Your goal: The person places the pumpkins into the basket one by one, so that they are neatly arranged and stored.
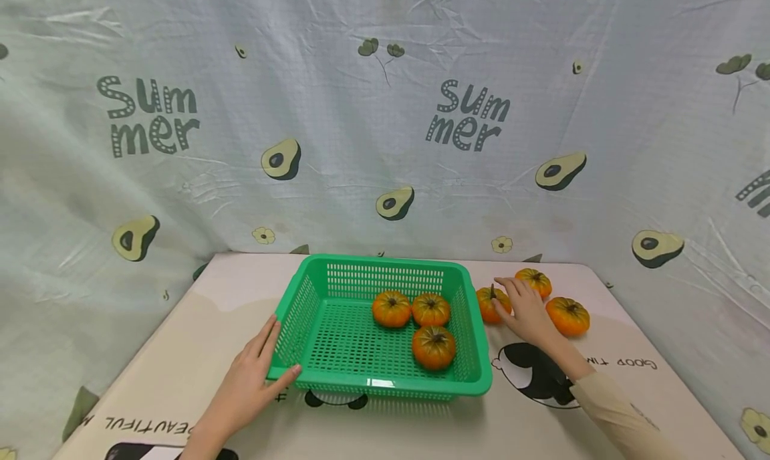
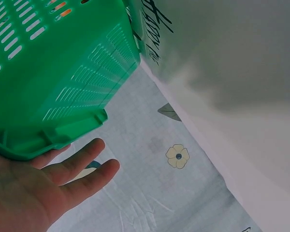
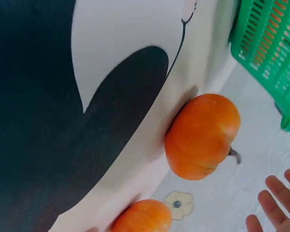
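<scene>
While the left hand (image 1: 243, 386) touches the left end of the basket (image 1: 337, 379), its fingers are straight and clench nothing. The right hand (image 1: 531, 314) is also loose, with fingers spread, and grasps nothing. Under and just left of its fingertips, beside the basket, is a near pumpkin (image 1: 486, 307), with a gap to the fingers visible in the right wrist view. A far pumpkin (image 1: 538, 281) is just beyond the knuckles, and a side pumpkin (image 1: 568, 316) is to the right of the fingers. Three pumpkins (image 1: 434, 348) lie inside the basket, left of these fingers. I judge that the near pumpkin could roll away if one finger pushes it before the thumb opposes. The basket could slide too, since the left fingers seem not to hook it.
</scene>
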The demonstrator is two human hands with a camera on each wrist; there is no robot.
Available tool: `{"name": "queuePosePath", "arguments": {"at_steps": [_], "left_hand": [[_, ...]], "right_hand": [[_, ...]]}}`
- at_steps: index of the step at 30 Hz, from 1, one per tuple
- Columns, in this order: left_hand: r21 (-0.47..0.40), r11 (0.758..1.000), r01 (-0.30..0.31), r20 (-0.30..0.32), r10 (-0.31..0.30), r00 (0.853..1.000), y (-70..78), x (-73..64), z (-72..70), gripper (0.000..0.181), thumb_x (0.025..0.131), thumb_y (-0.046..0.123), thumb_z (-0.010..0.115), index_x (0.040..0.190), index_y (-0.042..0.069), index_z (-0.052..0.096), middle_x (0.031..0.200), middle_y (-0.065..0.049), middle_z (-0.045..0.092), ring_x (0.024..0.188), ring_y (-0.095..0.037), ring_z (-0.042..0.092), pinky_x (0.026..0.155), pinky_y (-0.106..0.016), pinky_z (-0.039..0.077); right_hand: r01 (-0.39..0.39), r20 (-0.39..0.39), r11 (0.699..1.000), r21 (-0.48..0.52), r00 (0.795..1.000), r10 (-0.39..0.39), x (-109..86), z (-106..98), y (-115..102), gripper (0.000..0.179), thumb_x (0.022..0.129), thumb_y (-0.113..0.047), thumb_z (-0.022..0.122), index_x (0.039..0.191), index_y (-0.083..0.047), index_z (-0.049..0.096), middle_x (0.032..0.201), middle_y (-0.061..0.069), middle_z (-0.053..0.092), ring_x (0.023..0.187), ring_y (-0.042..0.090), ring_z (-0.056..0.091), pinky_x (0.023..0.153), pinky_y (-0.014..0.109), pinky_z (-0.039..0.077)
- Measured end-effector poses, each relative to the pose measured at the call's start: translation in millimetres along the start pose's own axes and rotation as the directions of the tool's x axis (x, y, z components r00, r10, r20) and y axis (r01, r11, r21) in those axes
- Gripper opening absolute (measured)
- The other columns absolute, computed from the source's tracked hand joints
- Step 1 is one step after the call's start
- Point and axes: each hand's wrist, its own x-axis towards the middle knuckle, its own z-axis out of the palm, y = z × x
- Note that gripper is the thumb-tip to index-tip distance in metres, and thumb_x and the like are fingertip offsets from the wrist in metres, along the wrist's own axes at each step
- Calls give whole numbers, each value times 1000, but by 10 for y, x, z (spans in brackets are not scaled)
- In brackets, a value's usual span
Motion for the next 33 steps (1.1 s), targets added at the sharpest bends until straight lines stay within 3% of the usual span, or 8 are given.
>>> {"name": "queuePosePath", "arguments": {"at_steps": [7, 17, 21, 25, 33], "left_hand": [[-1, 1000, -2, -3, 2, 1000, 0, -4, -2, 80, 84, 42, 56, 141, -1, 20, 147, -18, 18, 125, -43, 31, 92, -60, 33], [-2, 1000, 1, -2, -1, 1000, 12, -7, -7, 79, 85, 42, 56, 141, -1, 20, 147, -18, 18, 125, -43, 31, 92, -60, 33], [-5, 1000, 2, -1, -2, 1000, 11, -4, -3, 79, 85, 42, 56, 141, -1, 20, 148, -18, 18, 125, -43, 31, 92, -60, 33], [-2, 1000, 0, -2, 0, 1000, 16, -2, -8, 79, 85, 42, 55, 141, -1, 21, 148, -17, 17, 125, -42, 32, 92, -59, 33], [1, 1000, -4, -10, 4, 1000, 17, -8, -8, 80, 84, 42, 56, 141, -2, 22, 148, -17, 18, 125, -42, 32, 92, -59, 33]], "right_hand": [[-126, 111, 992, 15, 986, 124, 50, 57, 94, 52, 85, -22, 59, 127, 2, 42, 124, 22, 48, 107, 39, 43, 84, 59, 34], [-263, 314, 965, -20, 914, 256, 84, 122, 197, 65, 88, -38, 52, 136, 1, 31, 135, 25, 35, 121, 44, 30, 92, 66, 22], [-265, 381, 963, -55, 886, 265, 73, 139, 229, 70, 86, -44, 52, 137, 0, 29, 137, 24, 34, 121, 46, 29, 91, 68, 21], [-243, 422, 968, -65, 872, 247, 52, 170, 264, 72, 84, -46, 54, 136, -1, 31, 136, 23, 36, 119, 46, 31, 90, 69, 22], [-178, 437, 980, -88, 877, 198, 25, 216, 300, 68, 84, -43, 56, 132, 2, 38, 131, 24, 43, 113, 44, 36, 86, 66, 29]]}}
